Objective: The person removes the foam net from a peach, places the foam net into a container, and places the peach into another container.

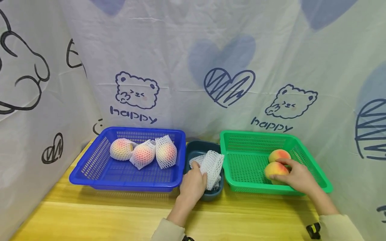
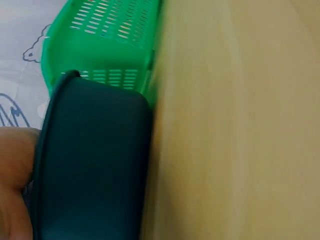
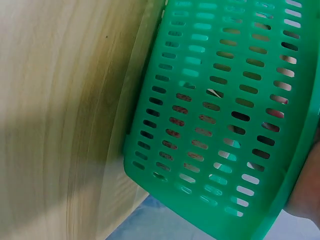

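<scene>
My left hand reaches into a small dark teal bin and pinches a white foam net between thumb and fingers. More foam netting lies under and around it. In the left wrist view, the bin's outer wall hides most of the hand. My right hand grips a yellow-red peach inside the green basket. Just behind sits a second peach, and part of another shows beneath the gripped one. The basket's slotted side covers the peaches in the right wrist view.
A blue basket stands left of the bin, with several net-covered peaches; one is this netted peach. All containers stand side by side on a wooden table. A printed curtain hangs right behind them.
</scene>
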`<state>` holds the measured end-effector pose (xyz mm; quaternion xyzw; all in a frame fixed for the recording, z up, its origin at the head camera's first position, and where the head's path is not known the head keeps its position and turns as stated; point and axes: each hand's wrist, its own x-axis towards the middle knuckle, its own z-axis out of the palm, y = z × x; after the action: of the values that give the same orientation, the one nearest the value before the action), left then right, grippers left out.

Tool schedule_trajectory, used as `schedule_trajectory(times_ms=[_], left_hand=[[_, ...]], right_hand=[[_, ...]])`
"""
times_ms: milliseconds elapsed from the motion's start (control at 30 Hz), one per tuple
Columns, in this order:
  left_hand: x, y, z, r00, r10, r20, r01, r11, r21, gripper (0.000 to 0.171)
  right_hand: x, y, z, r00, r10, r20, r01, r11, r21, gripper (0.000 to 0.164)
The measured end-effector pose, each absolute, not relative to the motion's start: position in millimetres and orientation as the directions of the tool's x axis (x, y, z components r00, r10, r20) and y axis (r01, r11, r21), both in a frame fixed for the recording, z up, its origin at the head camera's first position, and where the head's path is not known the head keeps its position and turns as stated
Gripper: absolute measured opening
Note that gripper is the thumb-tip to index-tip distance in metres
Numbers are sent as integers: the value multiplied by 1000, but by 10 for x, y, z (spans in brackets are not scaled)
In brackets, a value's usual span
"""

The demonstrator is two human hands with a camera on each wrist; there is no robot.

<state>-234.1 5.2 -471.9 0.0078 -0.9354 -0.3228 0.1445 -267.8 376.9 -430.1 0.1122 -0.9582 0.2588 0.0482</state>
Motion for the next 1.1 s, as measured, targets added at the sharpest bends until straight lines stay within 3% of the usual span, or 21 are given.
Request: schedule_trajectory(times_ms=[233,400,567,800,1100], left_hand=[[-2340,37,-4742,-956,-102,274,73,825,560,25],[-2344,41,-4716,-973,-102,208,31,833,552,35],[-2335,32,-4727,-971,-34,235,82,881,466,14],[-2319,3,-4731,-967,37,252,139,906,400,37],[-2365,-23,-4763,-965,50,256,162,883,440,38]], right_hand=[[-2710,3740,-4301,-962,-252,102,-271,856,-441,78],[-2724,3733,-4281,-957,-291,24,-271,855,-443,77],[-2723,3732,-4301,-947,-320,-6,-275,823,-497,70],[-2716,3741,-4303,-934,-356,-26,-294,808,-511,65],[-2697,3722,-4294,-943,-329,56,-310,799,-515,46]])
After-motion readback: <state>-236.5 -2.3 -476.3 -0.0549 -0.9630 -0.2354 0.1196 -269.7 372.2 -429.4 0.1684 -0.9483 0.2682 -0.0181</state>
